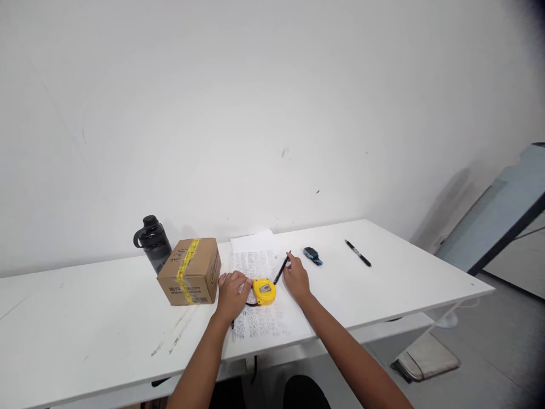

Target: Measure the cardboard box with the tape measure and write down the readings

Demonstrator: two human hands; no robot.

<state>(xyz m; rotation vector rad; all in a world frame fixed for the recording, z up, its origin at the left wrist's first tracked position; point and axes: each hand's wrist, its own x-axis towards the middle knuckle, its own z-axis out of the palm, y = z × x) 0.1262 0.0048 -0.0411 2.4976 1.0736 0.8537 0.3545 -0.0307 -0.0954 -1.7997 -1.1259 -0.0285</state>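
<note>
Fingertips of my left hand (pixel 232 294) rest on the left edge of a yellow tape measure (pixel 264 291), closed around that side. The tape measure lies on a printed sheet of paper (pixel 259 326), with its black strap looped below it. Between the fingers of my right hand (pixel 297 277) is a slim black pen (pixel 281 270), slanting down toward the tape measure. Just left of my left hand stands a cardboard box (pixel 189 272) with yellow tape across it. A small dark tip pokes out below my left hand; what it belongs to is hidden.
Behind the box is a dark water bottle (pixel 154 241). Right of my right hand lie a small dark teal object (pixel 313 255) and another black pen (pixel 358 253). The white table (pixel 106 335) backs onto a wall. A flat dark-edged item (pixel 428 358) is on the floor.
</note>
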